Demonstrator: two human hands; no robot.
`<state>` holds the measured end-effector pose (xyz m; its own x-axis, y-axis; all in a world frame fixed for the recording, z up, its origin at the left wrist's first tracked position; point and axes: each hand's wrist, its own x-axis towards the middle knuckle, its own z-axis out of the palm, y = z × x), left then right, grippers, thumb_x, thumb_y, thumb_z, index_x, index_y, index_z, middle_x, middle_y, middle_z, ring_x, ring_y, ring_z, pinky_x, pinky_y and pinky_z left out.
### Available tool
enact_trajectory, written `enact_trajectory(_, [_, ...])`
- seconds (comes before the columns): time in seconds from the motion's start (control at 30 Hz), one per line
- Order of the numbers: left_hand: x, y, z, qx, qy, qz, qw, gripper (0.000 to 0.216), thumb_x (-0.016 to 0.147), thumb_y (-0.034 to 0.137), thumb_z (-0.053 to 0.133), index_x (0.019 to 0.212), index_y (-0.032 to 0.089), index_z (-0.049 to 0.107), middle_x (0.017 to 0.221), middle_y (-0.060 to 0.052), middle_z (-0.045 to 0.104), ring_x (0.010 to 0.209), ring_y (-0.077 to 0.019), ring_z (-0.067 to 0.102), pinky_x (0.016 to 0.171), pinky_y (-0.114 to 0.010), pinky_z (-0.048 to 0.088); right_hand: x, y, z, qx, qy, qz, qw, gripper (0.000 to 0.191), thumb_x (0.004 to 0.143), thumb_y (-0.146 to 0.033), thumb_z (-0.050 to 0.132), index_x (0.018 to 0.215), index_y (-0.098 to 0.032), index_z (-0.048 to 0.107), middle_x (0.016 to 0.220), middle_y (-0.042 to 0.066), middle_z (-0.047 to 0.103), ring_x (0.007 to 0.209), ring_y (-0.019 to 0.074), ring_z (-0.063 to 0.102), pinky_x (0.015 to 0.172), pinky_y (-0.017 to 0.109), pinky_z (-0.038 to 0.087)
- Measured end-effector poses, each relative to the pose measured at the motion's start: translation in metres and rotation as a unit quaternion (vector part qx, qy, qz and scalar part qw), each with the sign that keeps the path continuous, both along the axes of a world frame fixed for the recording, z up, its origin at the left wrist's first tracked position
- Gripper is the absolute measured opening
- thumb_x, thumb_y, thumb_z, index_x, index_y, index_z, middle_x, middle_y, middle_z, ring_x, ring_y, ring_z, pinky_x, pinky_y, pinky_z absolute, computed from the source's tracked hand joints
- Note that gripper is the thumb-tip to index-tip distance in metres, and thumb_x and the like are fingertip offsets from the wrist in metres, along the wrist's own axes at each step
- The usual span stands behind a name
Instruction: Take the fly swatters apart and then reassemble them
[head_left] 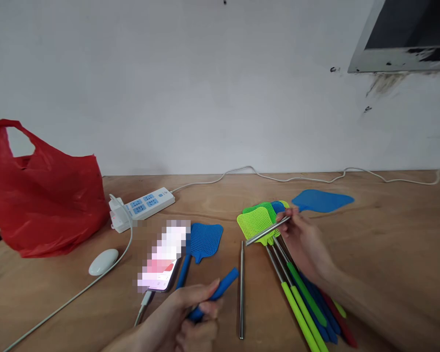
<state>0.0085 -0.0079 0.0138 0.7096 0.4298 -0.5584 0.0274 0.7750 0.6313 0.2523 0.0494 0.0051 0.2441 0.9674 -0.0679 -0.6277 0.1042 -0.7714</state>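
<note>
Rod (267, 231), thin, stiff, slippery, pinched at its end by your right hand (304, 239); left hand (190, 318) clasps the light blue handle (220, 291).

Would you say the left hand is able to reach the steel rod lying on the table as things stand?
Probably yes: the steel rod lies bare just beside the left hand, nothing between them, though that hand already grips a blue handle.
</note>
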Motion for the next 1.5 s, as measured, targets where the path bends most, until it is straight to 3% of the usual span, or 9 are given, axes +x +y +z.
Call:
enact_trajectory(0.1, [-0.006, -0.007, -0.011, 0.217, 0.215, 0.052, 0.951, 0.055, 0.081, 0.075, 0.050, 0.067, 0.023, 0.042, 0.052, 0.007, 0.038, 0.044, -0.0100, 0.028, 0.045, -0.022, 0.024, 0.012, 0.004, -0.007, -0.028, -0.036, 0.023, 0.999, 0.040, 0.062, -0.048, 0.090, 0.069, -0.019, 0.062, 0.067, -0.001, 0.062, 0.055, 0.0082, 0.043, 0.048, 0.017, 0.039])
enact_trajectory(0.17, [-0.005, -0.006, -0.014, 0.449, 0.344, 0.041, 0.824, 0.045, 0.092, 0.061, 0.041, 0.076, 0.021, 0.056, 0.076, -0.003, 0.060, 0.068, -0.0189, 0.055, 0.063, -0.029, 0.040, 0.010, -0.001, -0.012, -0.037, -0.087, 0.087, 0.992, 0.040, 0.067, -0.051, 0.086, 0.071, -0.018, 0.062, 0.066, 0.000, 0.062, 0.052, 0.0073, 0.042, 0.045, 0.017, 0.035])
enact_trajectory(0.23, [-0.002, -0.001, -0.012, 0.583, 0.454, -0.019, 0.673, 0.037, 0.097, 0.043, 0.036, 0.088, 0.020, 0.064, 0.095, -0.010, 0.068, 0.089, -0.0289, 0.063, 0.075, -0.038, 0.043, 0.005, -0.007, -0.016, -0.033, -0.140, 0.138, 0.980, 0.042, 0.072, -0.054, 0.081, 0.072, -0.018, 0.061, 0.065, 0.000, 0.062, 0.049, 0.0064, 0.041, 0.044, 0.018, 0.033])
enact_trajectory(0.33, [0.002, 0.010, -0.006, 0.598, 0.592, -0.108, 0.530, 0.037, 0.099, 0.028, 0.033, 0.090, 0.018, 0.067, 0.096, -0.013, 0.071, 0.088, -0.0342, 0.068, 0.071, -0.041, 0.044, 0.002, -0.011, -0.020, -0.019, -0.196, 0.175, 0.965, 0.043, 0.077, -0.058, 0.075, 0.073, -0.018, 0.060, 0.063, 0.000, 0.062, 0.046, 0.0063, 0.042, 0.042, 0.019, 0.033])
enact_trajectory(0.47, [0.001, 0.018, 0.000, 0.552, 0.684, -0.145, 0.455, 0.040, 0.101, 0.030, 0.034, 0.085, 0.017, 0.069, 0.089, -0.013, 0.074, 0.080, -0.0348, 0.071, 0.064, -0.039, 0.045, 0.007, -0.008, -0.023, -0.017, -0.210, 0.182, 0.961, 0.044, 0.077, -0.059, 0.074, 0.071, -0.017, 0.060, 0.062, 0.000, 0.063, 0.044, 0.0060, 0.044, 0.042, 0.018, 0.032])
enact_trajectory(0.77, [-0.006, 0.014, -0.007, 0.537, 0.719, -0.169, 0.407, 0.045, 0.102, 0.036, 0.040, 0.080, 0.015, 0.073, 0.082, -0.017, 0.074, 0.080, -0.0364, 0.072, 0.065, -0.040, 0.047, 0.008, -0.011, -0.014, -0.044, -0.226, 0.169, 0.958, 0.048, 0.073, -0.063, 0.073, 0.068, -0.019, 0.056, 0.048, -0.004, 0.053, 0.036, 0.0056, 0.034, 0.035, 0.019, 0.022])
enact_trajectory(0.97, [-0.002, 0.019, -0.012, 0.606, 0.634, -0.158, 0.454, 0.045, 0.103, 0.027, 0.035, 0.077, 0.018, 0.070, 0.078, -0.011, 0.073, 0.073, -0.0298, 0.070, 0.061, -0.035, 0.042, 0.011, -0.012, -0.017, -0.022, -0.276, 0.170, 0.946, 0.051, 0.078, -0.069, 0.063, 0.073, -0.018, 0.060, 0.041, -0.008, 0.042, 0.035, 0.0060, 0.032, 0.037, 0.019, 0.024])
enact_trajectory(1.23, [0.010, 0.032, -0.014, 0.703, 0.515, -0.157, 0.464, 0.041, 0.103, 0.024, 0.034, 0.076, 0.019, 0.065, 0.074, -0.008, 0.071, 0.067, -0.0271, 0.067, 0.056, -0.033, 0.031, 0.015, -0.011, -0.020, -0.038, -0.296, 0.173, 0.939, 0.048, 0.080, -0.068, 0.058, 0.081, -0.020, 0.057, 0.045, -0.007, 0.049, 0.034, 0.0080, 0.033, 0.032, 0.020, 0.022])
enact_trajectory(1.5, [0.014, 0.032, -0.026, 0.731, 0.431, -0.128, 0.513, 0.035, 0.102, 0.022, 0.038, 0.071, 0.019, 0.055, 0.072, -0.004, 0.067, 0.063, -0.0205, 0.062, 0.055, -0.032, 0.026, 0.019, -0.005, -0.028, -0.003, -0.185, 0.233, 0.955, 0.043, 0.083, -0.055, 0.063, 0.062, -0.022, 0.047, 0.037, -0.010, 0.034, 0.032, 0.0054, 0.021, 0.032, 0.018, 0.022])
